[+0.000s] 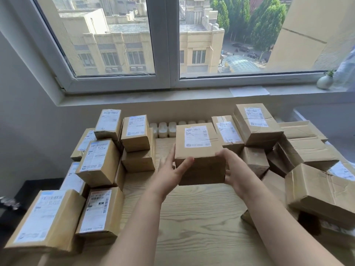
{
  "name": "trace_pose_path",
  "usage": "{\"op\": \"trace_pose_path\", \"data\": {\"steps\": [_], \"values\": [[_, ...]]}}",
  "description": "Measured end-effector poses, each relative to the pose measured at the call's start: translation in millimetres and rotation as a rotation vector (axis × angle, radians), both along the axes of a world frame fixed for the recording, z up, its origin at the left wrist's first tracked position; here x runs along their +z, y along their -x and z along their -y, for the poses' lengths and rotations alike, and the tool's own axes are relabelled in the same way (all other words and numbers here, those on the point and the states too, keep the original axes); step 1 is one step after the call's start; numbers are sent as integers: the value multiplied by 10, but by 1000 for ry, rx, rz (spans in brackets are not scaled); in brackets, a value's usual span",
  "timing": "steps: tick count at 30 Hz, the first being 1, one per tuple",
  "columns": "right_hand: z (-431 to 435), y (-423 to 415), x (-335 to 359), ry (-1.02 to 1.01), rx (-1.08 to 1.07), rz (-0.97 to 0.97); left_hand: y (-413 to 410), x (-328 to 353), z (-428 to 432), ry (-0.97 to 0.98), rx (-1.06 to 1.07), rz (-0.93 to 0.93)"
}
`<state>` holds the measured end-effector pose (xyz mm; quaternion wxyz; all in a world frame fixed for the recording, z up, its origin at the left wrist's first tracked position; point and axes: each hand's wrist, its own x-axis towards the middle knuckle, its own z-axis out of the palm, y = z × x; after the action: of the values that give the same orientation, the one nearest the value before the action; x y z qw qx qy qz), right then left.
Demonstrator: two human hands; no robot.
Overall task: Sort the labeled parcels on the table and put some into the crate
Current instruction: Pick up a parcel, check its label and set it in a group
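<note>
Left hand (170,170) and right hand (233,169) grip one labeled parcel (198,160) by opposite sides, thumbs on the near face, label up, over mid-table (192,217). Left stack (99,162) and right pile (307,150) of parcels flank it.

You can read no text here: the white shipping label (197,136) on the raised brown cardboard parcel (199,167) and those on the stacked parcels (101,164) beside it carry barcodes and print too blurred to read.
</note>
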<state>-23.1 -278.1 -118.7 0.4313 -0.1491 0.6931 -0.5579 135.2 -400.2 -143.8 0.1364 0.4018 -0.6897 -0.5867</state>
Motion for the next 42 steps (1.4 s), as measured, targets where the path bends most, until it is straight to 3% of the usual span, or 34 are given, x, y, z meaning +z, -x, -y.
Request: {"op": "trace_pose_path", "data": {"steps": [5, 12, 26, 34, 37, 42], "values": [[232, -154, -365, -57, 88, 7, -135, -317, 200, -68, 52, -5], [622, -317, -860, -155, 54, 78, -213, -787, 526, -135, 53, 73], [1592, 374, -1380, -277, 203, 59, 345, -1331, 1052, -109, 338, 329], [1943, 481, -1546, -263, 199, 80, 550, -1494, 1224, -437, 871, 109], [2027, 471, -1574, -264, 225, 56, 593, -1482, 1267, -604, 951, -20], [2091, 450, -1585, -281, 281, 3, 592, -1502, 1305, -626, 942, -14]]}}
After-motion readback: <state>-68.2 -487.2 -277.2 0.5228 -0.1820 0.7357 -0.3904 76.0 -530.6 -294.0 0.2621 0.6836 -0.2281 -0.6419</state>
